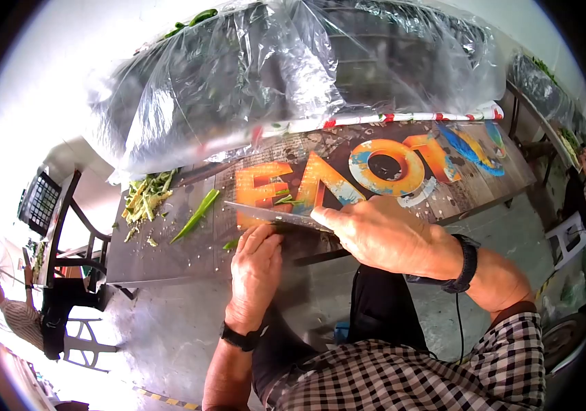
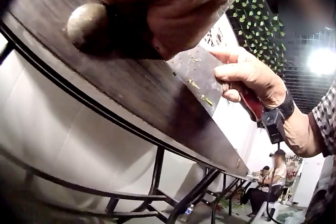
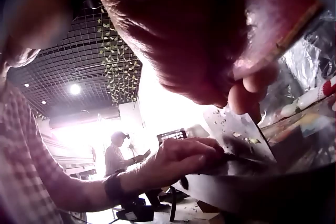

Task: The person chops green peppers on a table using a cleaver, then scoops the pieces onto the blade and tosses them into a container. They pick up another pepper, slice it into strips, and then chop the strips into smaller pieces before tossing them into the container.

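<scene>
My right hand (image 1: 389, 236) grips a broad knife (image 1: 265, 213) above the table's front edge, its blade pointing left. Green bits cling to the blade (image 2: 197, 77) in the left wrist view, where a red handle (image 2: 253, 106) shows under the right hand (image 2: 252, 77). Below the blade, the curled fingers of my left hand (image 1: 255, 267) hold something mostly hidden; a rounded end (image 2: 88, 26) shows beside them. A small green piece (image 1: 231, 244) is just left of those fingers. Farther left lies a long green strip (image 1: 197, 216).
Pale green cuttings (image 1: 148, 198) are heaped on the table's left part (image 1: 163, 264). Clear plastic (image 1: 238, 75) covers a long dark mass behind. Large orange letters (image 1: 389, 168) mark the tabletop. A person (image 1: 22, 315) is at another table on the left; a stool (image 1: 567, 240) stands right.
</scene>
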Action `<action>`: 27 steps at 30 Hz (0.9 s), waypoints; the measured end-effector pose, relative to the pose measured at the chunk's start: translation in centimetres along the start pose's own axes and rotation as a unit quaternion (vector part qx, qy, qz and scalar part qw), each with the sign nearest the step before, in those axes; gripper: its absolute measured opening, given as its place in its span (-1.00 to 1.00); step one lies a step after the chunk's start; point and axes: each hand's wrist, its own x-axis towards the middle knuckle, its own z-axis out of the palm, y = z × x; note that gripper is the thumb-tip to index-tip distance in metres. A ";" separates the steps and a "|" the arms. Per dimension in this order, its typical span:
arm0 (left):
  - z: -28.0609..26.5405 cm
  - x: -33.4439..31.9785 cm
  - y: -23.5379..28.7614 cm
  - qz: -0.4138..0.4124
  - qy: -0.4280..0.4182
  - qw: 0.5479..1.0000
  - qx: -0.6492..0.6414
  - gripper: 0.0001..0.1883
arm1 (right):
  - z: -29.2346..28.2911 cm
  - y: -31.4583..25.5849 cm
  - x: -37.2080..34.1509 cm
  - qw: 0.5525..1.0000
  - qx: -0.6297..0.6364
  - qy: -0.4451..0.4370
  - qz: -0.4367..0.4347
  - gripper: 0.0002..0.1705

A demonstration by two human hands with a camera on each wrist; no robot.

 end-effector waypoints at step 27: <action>-0.5 1.0 0.1 -0.033 -0.003 0.997 0.072 -0.82 | 0.5 1.4 0.7 0.996 0.060 0.056 -0.014 -0.84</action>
